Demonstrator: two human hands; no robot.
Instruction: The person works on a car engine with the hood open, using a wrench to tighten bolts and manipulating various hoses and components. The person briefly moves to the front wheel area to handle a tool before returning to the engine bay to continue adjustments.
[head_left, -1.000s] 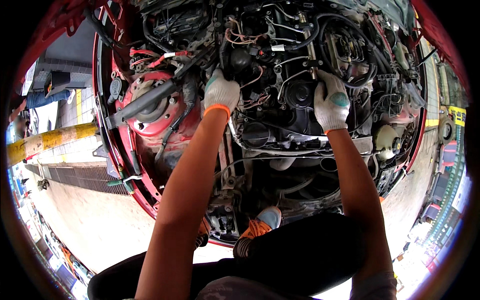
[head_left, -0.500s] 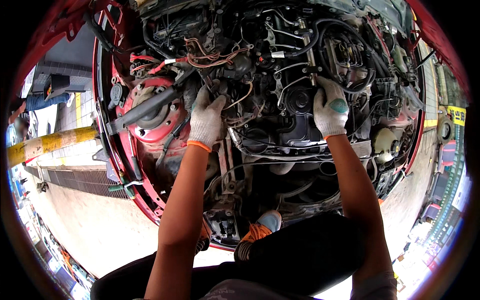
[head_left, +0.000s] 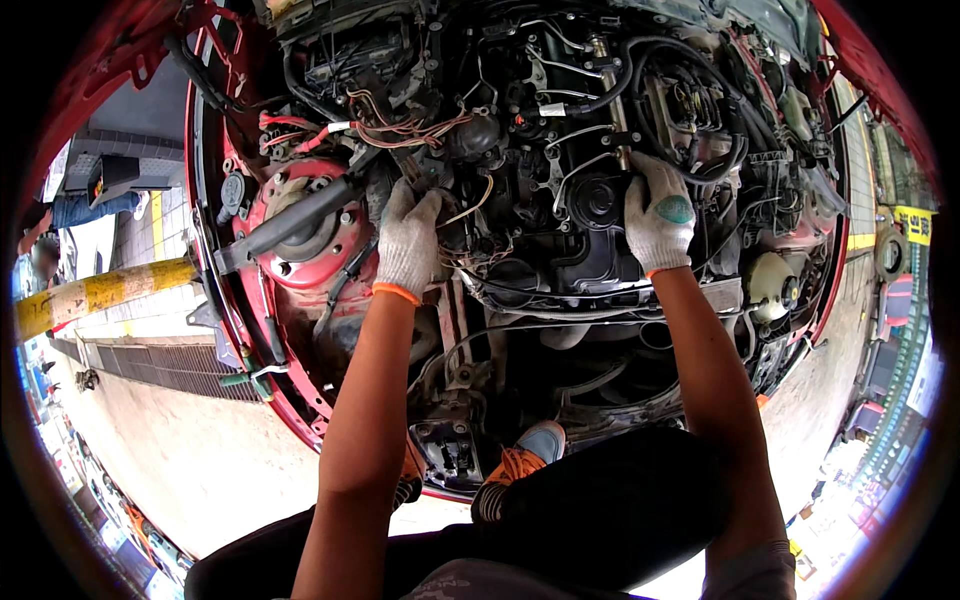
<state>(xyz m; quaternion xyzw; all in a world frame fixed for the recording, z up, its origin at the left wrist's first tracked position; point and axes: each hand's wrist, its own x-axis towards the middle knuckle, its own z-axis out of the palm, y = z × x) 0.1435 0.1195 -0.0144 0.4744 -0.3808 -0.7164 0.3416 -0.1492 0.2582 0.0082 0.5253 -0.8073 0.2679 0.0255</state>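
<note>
My left hand (head_left: 408,238), in a white knit glove with an orange cuff, is closed at the lower end of a dark wiring harness (head_left: 412,166). Its fingertips are partly hidden among the wires. Thin reddish-brown wires (head_left: 395,132) fan out above it, and a pale loose wire (head_left: 474,205) curves off beside it. My right hand (head_left: 662,222), gloved alike with a green patch on the back, reaches down beside the lower end of a metal fuel rail (head_left: 617,120). Its fingers curl into the engine, and what they grip is hidden.
A black engine cover (head_left: 597,250) with a round cap lies between my hands. Left stands a red strut tower (head_left: 290,265) crossed by a dark bar (head_left: 300,218). A white reservoir (head_left: 772,286) is at right. A yellow post (head_left: 105,292) stands outside the car, with a person behind.
The reddish-brown wires above my left hand have shifted left and lie differently, and the pale wire has moved. My left hand has turned slightly; my right hand stays nearly in place.
</note>
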